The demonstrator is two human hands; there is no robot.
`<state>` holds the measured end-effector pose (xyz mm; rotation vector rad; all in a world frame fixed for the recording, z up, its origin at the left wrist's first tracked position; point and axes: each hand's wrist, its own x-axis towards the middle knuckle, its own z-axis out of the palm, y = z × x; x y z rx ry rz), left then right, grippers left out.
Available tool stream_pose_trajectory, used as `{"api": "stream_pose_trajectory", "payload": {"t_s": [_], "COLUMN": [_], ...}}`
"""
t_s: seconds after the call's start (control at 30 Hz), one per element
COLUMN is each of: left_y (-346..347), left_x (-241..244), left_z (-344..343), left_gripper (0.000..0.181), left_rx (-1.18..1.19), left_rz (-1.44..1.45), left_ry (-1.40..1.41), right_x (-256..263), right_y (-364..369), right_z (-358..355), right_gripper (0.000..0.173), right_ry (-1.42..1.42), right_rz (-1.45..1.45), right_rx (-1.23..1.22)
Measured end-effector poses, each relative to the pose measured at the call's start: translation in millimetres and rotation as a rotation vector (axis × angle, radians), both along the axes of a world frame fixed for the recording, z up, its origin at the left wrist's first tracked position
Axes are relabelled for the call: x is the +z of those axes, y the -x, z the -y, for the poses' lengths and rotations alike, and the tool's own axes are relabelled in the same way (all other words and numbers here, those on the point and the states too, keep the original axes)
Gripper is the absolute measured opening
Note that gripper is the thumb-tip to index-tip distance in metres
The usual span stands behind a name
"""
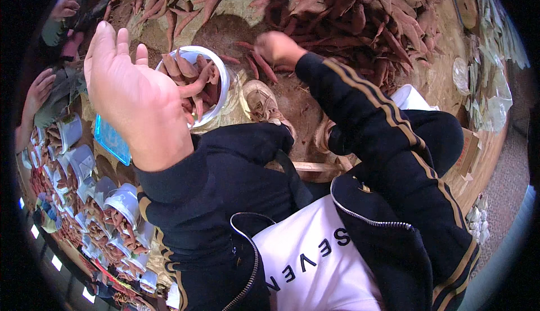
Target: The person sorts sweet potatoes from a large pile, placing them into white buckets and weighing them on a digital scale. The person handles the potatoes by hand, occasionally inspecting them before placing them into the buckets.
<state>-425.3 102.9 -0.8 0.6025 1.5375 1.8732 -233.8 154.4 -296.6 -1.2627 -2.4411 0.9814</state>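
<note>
My left hand (139, 96) is raised close to the camera, palm showing and fingers extended, with nothing in it. It overlaps the left side of a white plastic bucket (225, 81) that holds several reddish sweet potatoes (185, 66). To the right of the bucket, my right hand (280, 49) is curled and motion-blurred. It is nearest some thin sweet potatoes (265, 67) on the ground, at the edge of a large heap of sweet potatoes (337, 7). Its fingertips are hidden, so any hold is unclear.
A blue plastic crate (112, 140) lies behind my left wrist. Several filled buckets (122, 203) crowd the left side, near other people's hands (40, 89). Clear plastic bags (491, 96) and a cardboard box (469, 153) lie right. My shoe (261, 102) is beside the bucket.
</note>
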Motion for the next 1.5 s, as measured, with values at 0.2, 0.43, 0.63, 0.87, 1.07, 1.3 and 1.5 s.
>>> {"api": "stream_pose_trajectory", "payload": {"t_s": [0.2, 0.43, 0.63, 0.87, 1.07, 1.3, 1.5], "left_y": [-1, -7, -11, -25, -32, -41, -45], "left_x": [-13, -15, -13, -15, -8, -11, -14], "left_z": [-5, -10, -9, -4, -2, -5, -9], "left_gripper": [0.039, 0.030, 0.044, 0.038, 0.039, 0.035, 0.037], "left_rx": [-0.024, -0.072, -0.098, -0.155, -0.206, -0.215, -0.233], "left_rz": [0.004, 0.061, -0.014, 0.044, 0.029, 0.052, 0.071], "left_ry": [0.042, 0.077, 0.106, 0.112, 0.111, 0.176, 0.192], "right_x": [-50, -30, 62, 135, 2, -41, -19], "right_y": [28, 0, 11, 80, -50, -84, -44], "right_z": [113, 79, 81, 82, 24, 6, 57], "right_gripper": [0.017, 0.027, 0.028, 0.020, 0.026, 0.033, 0.028], "right_ry": [0.265, 0.270, 0.815, 0.596, 0.038, 0.113, 0.264], "right_rz": [0.415, 0.039, -0.921, -0.924, 0.258, 0.698, 0.813], "right_rx": [-0.210, -0.312, -0.719, -0.116, -0.341, -0.274, -0.041]}}
